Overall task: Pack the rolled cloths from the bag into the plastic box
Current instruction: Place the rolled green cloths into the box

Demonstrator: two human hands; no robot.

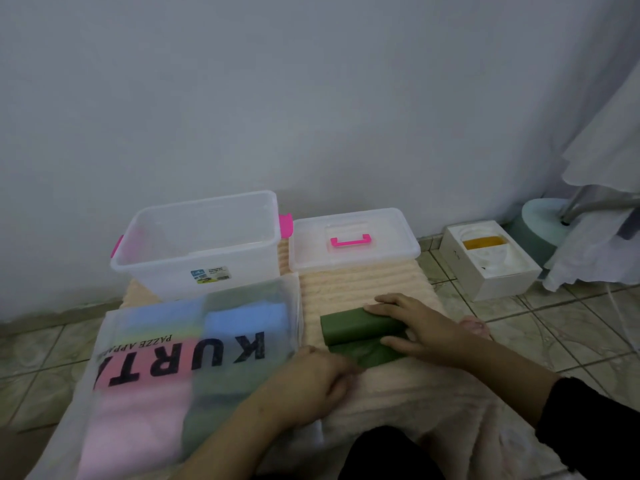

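On your left lies the translucent bag, flat on the cream mat, with pink, blue and green cloths showing through its printed face. Behind it stands the plastic box, open-topped and with nothing visible inside, pink latches at its ends; its lid with the pink handle rests on the mat just to the right of it.

Your left hand sits at the near end of the green cloth, fingers curled down toward the trailing edge — the blur keeps me from telling whether they pinch the fabric or only press it. Your right hand lies over the right end of the roll, fingers fairly straight across the top and thumb along the near side, holding it down rather than clutching it.

The cloth looks part rolled: a firm cylinder at the far side, a loose flap nearer you. To finish this well, I would keep the flap taut with the left hand while the right turns the roll, pressing evenly so the ends stay flush and the roll does not cone. Tuck the last edge underneath before you lift, or it may spring open on the way to the box.

Further right, on the tiled floor, a white carton and a pale round stand base sit well apart from your work.
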